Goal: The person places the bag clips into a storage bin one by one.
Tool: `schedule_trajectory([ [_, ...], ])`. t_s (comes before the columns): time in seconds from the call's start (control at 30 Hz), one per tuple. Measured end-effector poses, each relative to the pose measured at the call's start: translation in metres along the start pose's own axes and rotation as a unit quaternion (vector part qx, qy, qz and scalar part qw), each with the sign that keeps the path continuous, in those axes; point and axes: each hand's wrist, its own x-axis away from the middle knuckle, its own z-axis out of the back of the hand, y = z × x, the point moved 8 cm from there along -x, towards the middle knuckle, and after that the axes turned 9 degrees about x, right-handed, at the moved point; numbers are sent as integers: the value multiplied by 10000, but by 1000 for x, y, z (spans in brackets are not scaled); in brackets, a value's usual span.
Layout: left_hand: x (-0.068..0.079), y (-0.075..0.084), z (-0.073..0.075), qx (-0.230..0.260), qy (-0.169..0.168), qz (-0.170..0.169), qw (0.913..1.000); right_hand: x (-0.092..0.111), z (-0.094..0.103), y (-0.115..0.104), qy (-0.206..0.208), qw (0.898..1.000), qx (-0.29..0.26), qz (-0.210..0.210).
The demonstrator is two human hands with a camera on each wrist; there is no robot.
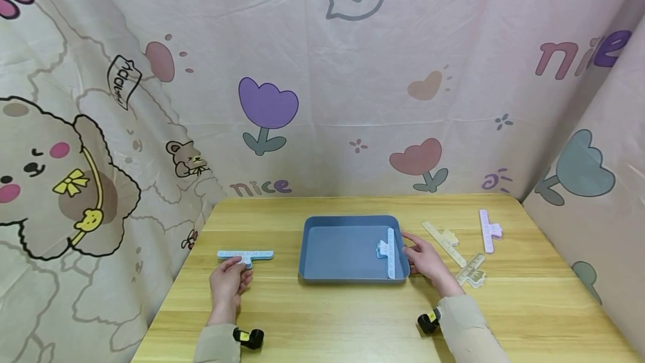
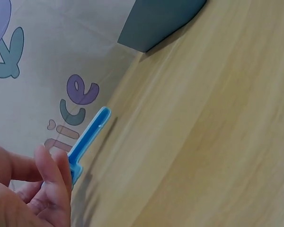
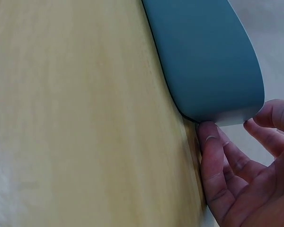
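Note:
In the head view my left hand [image 1: 230, 282] is at the table's left, pinching the handle of a light blue ruler-shaped clip [image 1: 259, 255]. In the left wrist view the blue clip [image 2: 91, 135] sticks out past the fingers and casts a shadow on the wood. A blue-grey tray [image 1: 335, 280] stands mid-table, with another light blue clip [image 1: 390, 256] lying along its right side. My right hand [image 1: 424, 259] rests its fingertips against the tray's right outer wall. The right wrist view shows these fingers touching the tray [image 3: 208, 66] from outside, not wrapped round it.
Right of the tray lie a cream clip [image 1: 445, 242], an olive-beige clip [image 1: 471, 269] close to the right forearm, and a lilac clip [image 1: 487, 231] farther back. A printed curtain [image 1: 322, 99] hangs behind the wooden table [image 1: 327, 324].

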Motion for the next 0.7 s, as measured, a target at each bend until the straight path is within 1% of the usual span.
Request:
schedule_trajectory([
  [0.17, 4, 8, -5, -174, -61, -140, 9997, -1, 1, 1, 48, 10000, 1, -47],
  [0.43, 10, 24, -17, -373, -191, -638, 9971, -1, 0, 1, 31, 10000, -62, 31],
  [0.7, 19, 39, -32, -530, -377, -955, 9933, -2, 1, 2, 71, 10000, 22, 5],
])
